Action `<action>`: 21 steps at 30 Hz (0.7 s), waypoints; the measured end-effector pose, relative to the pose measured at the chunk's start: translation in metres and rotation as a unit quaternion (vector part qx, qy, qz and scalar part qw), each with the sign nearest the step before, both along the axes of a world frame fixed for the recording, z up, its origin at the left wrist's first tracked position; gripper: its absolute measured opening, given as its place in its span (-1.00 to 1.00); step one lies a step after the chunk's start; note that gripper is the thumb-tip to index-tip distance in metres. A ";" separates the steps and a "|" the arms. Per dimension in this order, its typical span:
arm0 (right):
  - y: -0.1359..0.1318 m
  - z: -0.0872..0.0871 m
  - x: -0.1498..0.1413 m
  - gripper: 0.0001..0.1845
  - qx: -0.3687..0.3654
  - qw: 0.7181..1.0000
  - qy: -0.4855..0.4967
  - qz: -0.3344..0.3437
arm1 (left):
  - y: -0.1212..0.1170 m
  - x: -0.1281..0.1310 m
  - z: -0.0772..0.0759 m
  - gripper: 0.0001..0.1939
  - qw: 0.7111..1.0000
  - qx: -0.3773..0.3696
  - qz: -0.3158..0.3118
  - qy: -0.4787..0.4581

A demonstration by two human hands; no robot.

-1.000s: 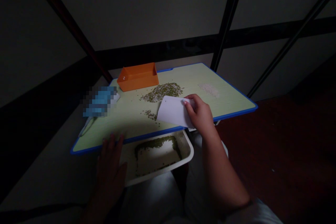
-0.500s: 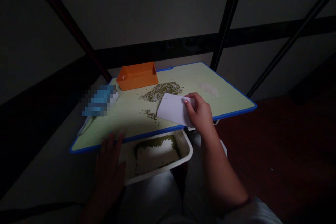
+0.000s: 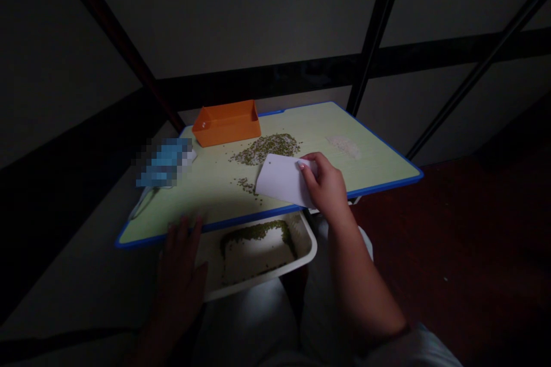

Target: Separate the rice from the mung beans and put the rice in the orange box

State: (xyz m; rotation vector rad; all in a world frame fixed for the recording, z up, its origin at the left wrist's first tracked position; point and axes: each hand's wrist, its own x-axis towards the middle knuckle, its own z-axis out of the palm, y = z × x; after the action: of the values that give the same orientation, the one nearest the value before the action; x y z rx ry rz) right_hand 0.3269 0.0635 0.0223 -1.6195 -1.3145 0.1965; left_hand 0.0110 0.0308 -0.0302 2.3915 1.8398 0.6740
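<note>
My right hand (image 3: 328,186) grips a white flat scraper card (image 3: 279,179) by its right end, held over the pale green table (image 3: 379,169) near its front edge. Green beans mixed with white grains (image 3: 267,147) lie in a pile just behind the card, and a few loose beans (image 3: 245,184) sit to its left. My left hand (image 3: 181,266) rests with fingers together on the left rim of a white tray (image 3: 310,241) that sits below the table edge on my lap. Green beans (image 3: 253,233) lie inside the tray.
An orange box (image 3: 226,122) stands at the table's back left. A blue pixelated object (image 3: 166,161) lies on the left side. A small patch of white grains (image 3: 344,146) lies at the right. Black metal bars (image 3: 374,28) rise behind the table. Dark floor lies to the right.
The card and my right hand have shifted slightly left and towards the table's front edge. My left hand has stayed on the tray.
</note>
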 end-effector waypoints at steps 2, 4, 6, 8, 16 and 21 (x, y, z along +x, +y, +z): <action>0.000 0.001 -0.001 -0.77 -0.007 1.000 -0.003 -0.005 | -0.001 0.001 0.001 -0.38 1.000 0.002 0.000 -0.003; 0.000 0.002 -0.002 -0.77 -0.005 1.000 -0.004 -0.005 | 0.000 0.002 0.000 -0.38 1.000 0.005 0.001 -0.005; -0.001 0.002 -0.003 -0.78 0.002 1.000 -0.001 -0.001 | 0.001 0.001 -0.002 -0.39 1.000 0.005 0.000 -0.004; 0.000 0.002 -0.004 -0.79 0.005 1.000 0.000 0.000 | 0.002 0.000 -0.003 -0.38 1.000 0.003 0.000 -0.002; 0.001 0.001 -0.005 -0.76 0.004 1.000 -0.001 0.007 | 0.000 -0.002 -0.002 -0.38 1.000 0.004 -0.008 -0.002; 0.000 0.001 -0.002 -0.75 0.001 1.000 0.000 0.009 | 0.001 -0.002 -0.004 -0.38 1.000 0.011 -0.008 -0.005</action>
State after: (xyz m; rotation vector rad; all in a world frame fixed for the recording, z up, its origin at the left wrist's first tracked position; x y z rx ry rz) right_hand 0.3245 0.0635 0.0234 -1.6057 -1.3296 0.2060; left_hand 0.0086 0.0315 -0.0338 2.4101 1.8168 0.7070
